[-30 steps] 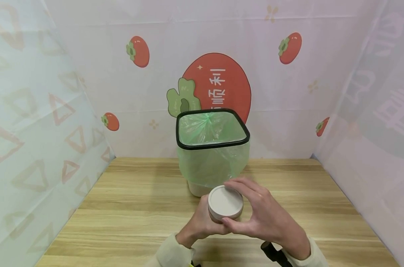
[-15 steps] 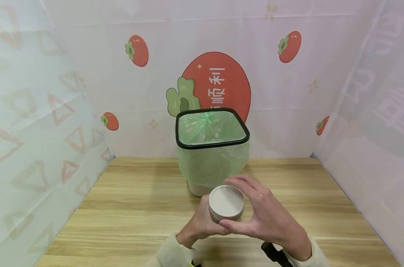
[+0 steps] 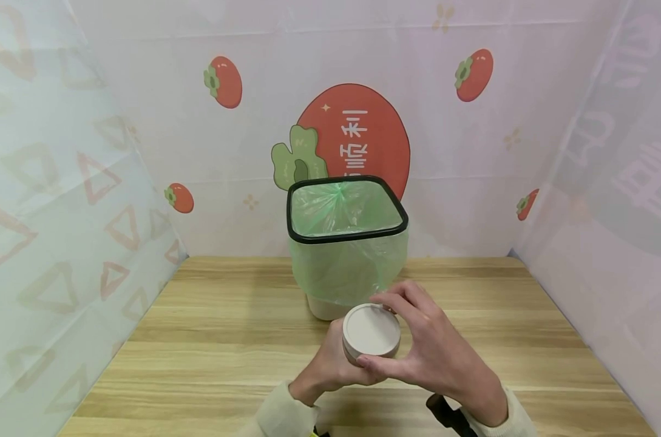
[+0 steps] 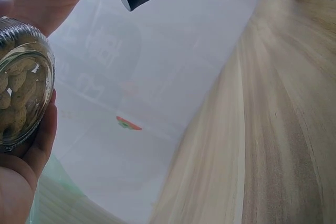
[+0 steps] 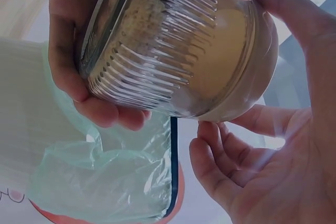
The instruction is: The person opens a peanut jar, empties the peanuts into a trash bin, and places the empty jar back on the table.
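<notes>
A ribbed glass jar point(image 5: 157, 51) with a pale lid point(image 3: 371, 331) is held above the table, lid tilted up toward the head camera. Around its glass body my left hand point(image 3: 332, 358) grips from the left. My right hand point(image 3: 439, 349) holds the lid's rim from the right, thumb on the near side and fingers on the far side. Brownish rounded pieces show through the glass base point(image 4: 21, 95) in the left wrist view. In the head view the lid and hands hide most of the jar's body.
Just beyond the hands stands a bin point(image 3: 322, 311) lined with a light green plastic bag point(image 3: 341, 267) under a black rim frame point(image 3: 348, 237). Wood-grain tabletop point(image 3: 226, 340) extends on both sides. Printed cloth walls point(image 3: 243, 139) enclose the back and sides.
The jar has shifted very slightly to the right. My right hand's fingers have bent a little more and moved along the lid's rim, while my left hand keeps its grip.
</notes>
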A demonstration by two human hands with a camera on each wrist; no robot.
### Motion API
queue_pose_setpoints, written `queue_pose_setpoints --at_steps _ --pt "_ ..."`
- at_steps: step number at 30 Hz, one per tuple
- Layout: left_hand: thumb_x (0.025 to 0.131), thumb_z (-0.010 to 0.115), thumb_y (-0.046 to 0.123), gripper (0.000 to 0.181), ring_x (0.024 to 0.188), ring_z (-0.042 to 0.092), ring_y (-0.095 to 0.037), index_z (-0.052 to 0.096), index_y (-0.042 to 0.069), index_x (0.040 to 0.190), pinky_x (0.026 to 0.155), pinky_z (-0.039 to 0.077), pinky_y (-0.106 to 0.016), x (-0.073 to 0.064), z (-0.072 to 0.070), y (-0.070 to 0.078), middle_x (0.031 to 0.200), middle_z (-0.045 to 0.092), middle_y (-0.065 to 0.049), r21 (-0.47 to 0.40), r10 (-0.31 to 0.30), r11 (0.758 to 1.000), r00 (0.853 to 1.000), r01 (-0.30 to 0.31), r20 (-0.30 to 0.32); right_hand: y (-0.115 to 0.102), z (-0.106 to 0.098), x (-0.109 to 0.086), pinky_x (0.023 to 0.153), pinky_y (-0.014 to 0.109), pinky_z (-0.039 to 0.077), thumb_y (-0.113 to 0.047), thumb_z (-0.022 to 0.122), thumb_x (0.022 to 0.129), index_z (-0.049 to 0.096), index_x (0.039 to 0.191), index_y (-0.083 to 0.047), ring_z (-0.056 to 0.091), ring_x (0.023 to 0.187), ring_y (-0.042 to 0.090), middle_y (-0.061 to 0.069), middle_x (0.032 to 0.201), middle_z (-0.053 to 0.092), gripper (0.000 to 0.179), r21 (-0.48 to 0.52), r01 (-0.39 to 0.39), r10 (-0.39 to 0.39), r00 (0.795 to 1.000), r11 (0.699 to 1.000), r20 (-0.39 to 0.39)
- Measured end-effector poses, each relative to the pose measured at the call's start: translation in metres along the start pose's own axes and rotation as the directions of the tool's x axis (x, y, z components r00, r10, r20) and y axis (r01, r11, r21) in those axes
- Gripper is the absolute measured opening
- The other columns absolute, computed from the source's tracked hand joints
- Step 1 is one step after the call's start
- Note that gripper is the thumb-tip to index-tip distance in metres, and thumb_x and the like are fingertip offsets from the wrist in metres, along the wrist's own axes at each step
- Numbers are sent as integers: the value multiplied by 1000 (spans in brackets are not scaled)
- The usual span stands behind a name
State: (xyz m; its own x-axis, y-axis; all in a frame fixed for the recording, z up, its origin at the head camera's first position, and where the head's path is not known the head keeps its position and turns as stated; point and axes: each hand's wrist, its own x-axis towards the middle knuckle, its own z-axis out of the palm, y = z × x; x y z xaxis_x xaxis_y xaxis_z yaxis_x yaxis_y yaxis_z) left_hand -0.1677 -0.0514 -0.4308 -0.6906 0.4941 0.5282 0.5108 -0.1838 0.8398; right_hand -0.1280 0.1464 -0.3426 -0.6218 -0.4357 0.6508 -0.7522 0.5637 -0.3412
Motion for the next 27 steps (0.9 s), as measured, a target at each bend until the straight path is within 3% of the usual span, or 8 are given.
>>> queue_pose_setpoints --at_steps 27 --pt "73 86 3 68 108 68 -12 60 5 136 97 59 -34 1 0 -4 119 70 -26 30 12 999 1000 -11 -23 3 -1 -1 86 33 60 -36 95 75 68 128 -17 61 110 9 -6 122 62 63 26 11 -12 999 1000 31"
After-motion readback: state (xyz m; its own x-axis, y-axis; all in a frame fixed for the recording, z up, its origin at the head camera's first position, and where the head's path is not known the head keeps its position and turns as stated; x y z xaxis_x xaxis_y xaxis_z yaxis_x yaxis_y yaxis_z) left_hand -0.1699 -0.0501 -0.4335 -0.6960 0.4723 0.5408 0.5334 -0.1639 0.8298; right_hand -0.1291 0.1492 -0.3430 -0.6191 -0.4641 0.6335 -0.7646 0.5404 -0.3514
